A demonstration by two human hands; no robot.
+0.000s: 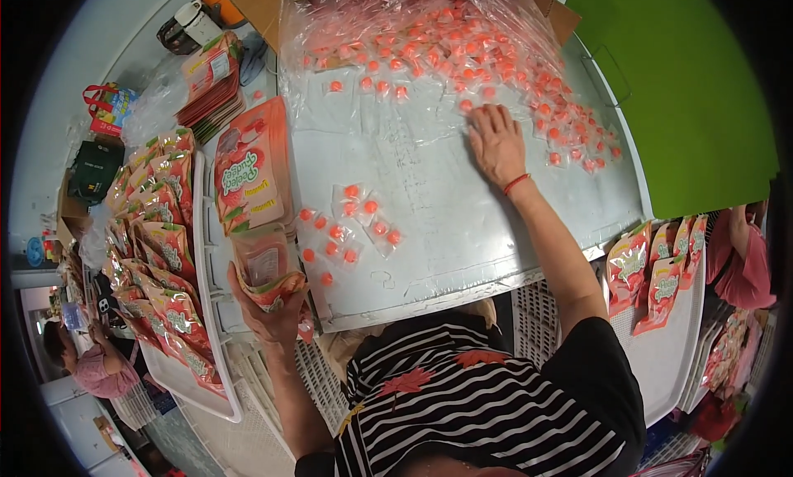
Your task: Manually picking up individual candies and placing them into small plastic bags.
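Observation:
My left hand (268,312) grips an open orange stand-up pouch (266,266) at the near left edge of the grey table (462,221). My right hand (496,142) reaches far across the table, palm down, fingers spread on the edge of a big heap of small clear-wrapped orange candies (462,43). A small cluster of the same wrapped candies (347,225) lies on the table just right of the held pouch. A stack of flat empty pouches (250,167) lies beyond my left hand.
A white tray (216,345) on the left carries several filled pouches. More pouches lie on a white tray (661,345) at the right. Cardboard box flaps (256,2) stand behind the heap. A green board (686,89) is far right. Other people sit at both sides.

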